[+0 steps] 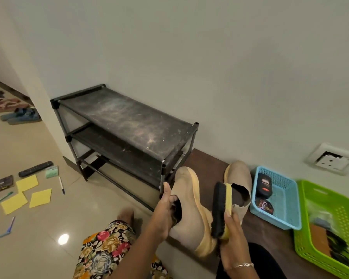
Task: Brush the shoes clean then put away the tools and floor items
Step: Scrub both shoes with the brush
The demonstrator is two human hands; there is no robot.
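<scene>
faced a plain pale wall [189, 47] behind a dusty black fabric shoe rack [127, 121]. gripped a beige suede shoe [189, 214] at its opening with the left hand [165, 208]; clasped a black-bristled wooden brush [222, 210] in the right hand [234, 238], at its yellow sole. noted a second shoe [240, 178] on the dark ledge [208, 164] beside a blue mesh basket [290, 220].

Right of the shoe rack [125, 125] you have 2 tan shoes [189, 208], 1 brush [222, 210] and 2 baskets [286, 198], with 2 polish things [264, 185] in the blue one. Left of the rack you have 3 yellow papers [40, 197], 1 remote [35, 168] and 1 white pen [61, 185].
</scene>
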